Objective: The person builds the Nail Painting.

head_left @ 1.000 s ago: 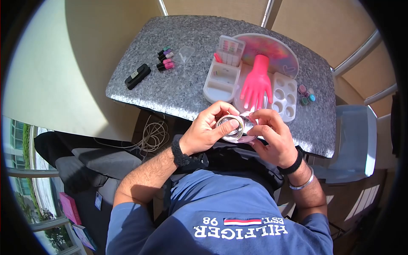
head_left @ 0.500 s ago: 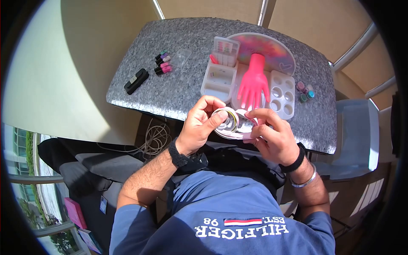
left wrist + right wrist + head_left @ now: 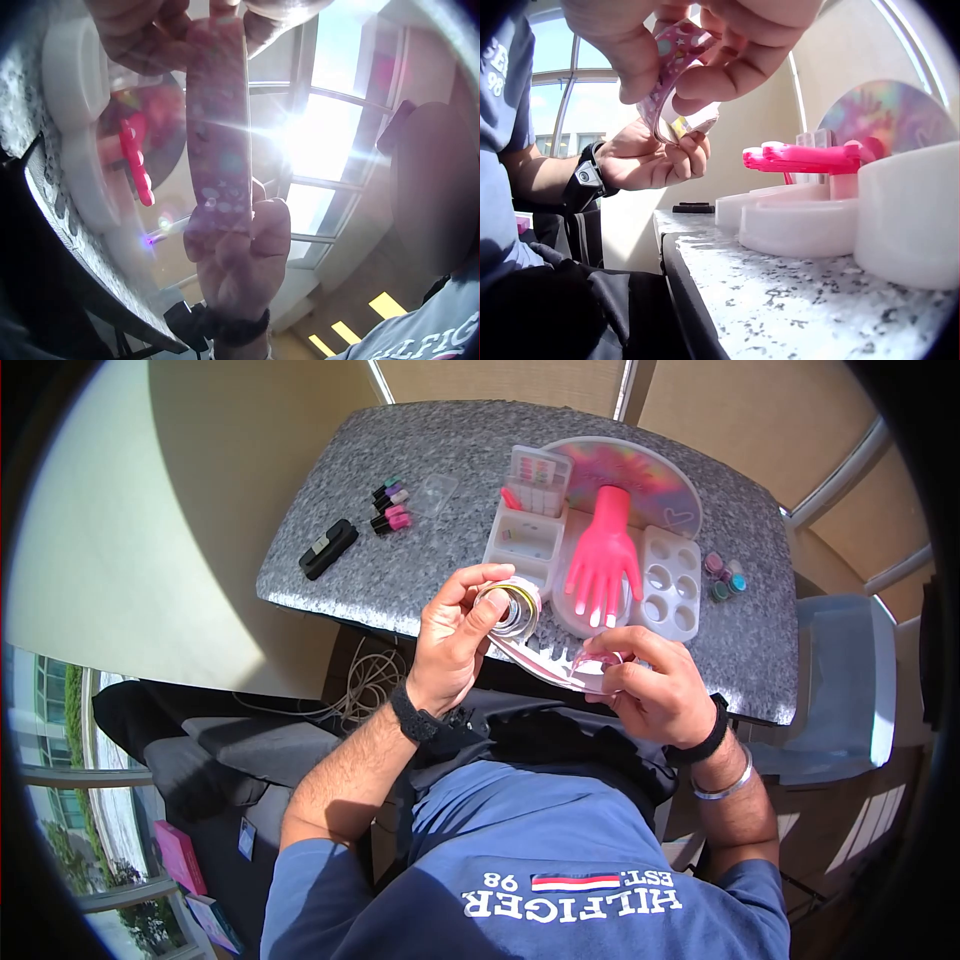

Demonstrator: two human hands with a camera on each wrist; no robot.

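Note:
My left hand (image 3: 445,645) grips a roll of sticker tape (image 3: 518,607), its thumb pressed into the middle of the coil. From the roll a pink strip (image 3: 545,664) runs to my right hand (image 3: 660,688), which pinches its loose end between thumb and fingers. The left wrist view shows the patterned face of the strip (image 3: 217,135) stretched between both hands. In the right wrist view, the strip (image 3: 676,56) curves down from the right fingers toward the left hand (image 3: 656,159). Behind the roll stands a pink model hand (image 3: 602,555) with pale nails.
The model hand stands in a white organizer (image 3: 525,575) with a rainbow backboard (image 3: 660,490) and a round-welled tray (image 3: 667,585). Small polish bottles (image 3: 393,520) and a black case (image 3: 328,548) lie at left, small glitter pots (image 3: 728,575) at right. A granite-patterned table (image 3: 400,595) holds them.
My left hand has moved up and left with the roll, away from the right hand. More of the strip now stretches between them.

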